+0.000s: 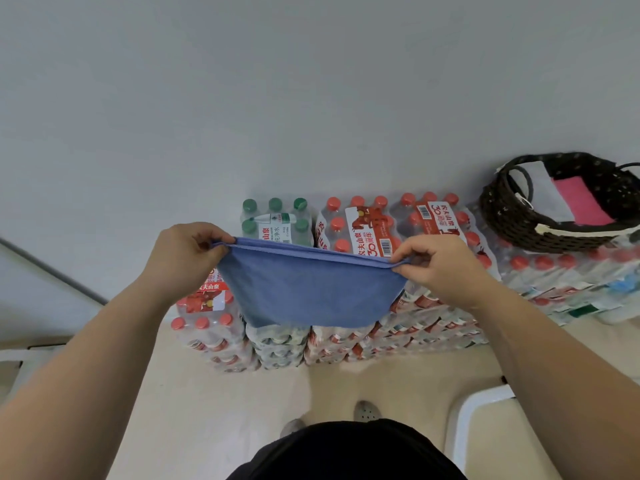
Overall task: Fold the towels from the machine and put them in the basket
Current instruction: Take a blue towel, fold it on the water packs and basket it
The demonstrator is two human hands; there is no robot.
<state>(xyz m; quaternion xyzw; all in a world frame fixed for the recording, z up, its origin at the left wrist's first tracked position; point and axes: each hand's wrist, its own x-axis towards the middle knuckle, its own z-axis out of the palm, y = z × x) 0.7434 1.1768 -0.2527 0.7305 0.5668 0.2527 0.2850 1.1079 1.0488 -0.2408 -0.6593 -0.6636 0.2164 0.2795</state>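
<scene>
One blue towel point(308, 289) hangs doubled over in the air between two hands, its two top edges lying together. The left hand point(187, 258) pinches the left top corner, thumb against curled fingers. The right hand point(440, 268) pinches the right top corner the same way. The cloth is pulled fairly taut along the top and sags to a rounded bottom edge.

Behind the towel stand shrink-wrapped packs of bottled water, stacked in layers on the floor point(207, 410). One green pack point(277, 220) shows five green caps, and its label reads "纯净水". Just beside it, to the right, two red packs point(398, 223) lie side by side on the top layer. Their red labels read "农夫山泉" and "30周年", each with a barcode. A third label point(207, 289) with "农夫山泉" shows on a lower pack by the left wrist. How many packs lie beneath, I cannot tell.

One dark woven basket point(502, 220) sits on the packs at the far right, well apart from the blue towel. Two folded towels lie in it, a grey towel point(550, 192) and a pink towel point(581, 202), touching side by side.

Below, two grey shoes point(367, 410) show on the floor, with one white stool point(464, 420) near them on the right.
</scene>
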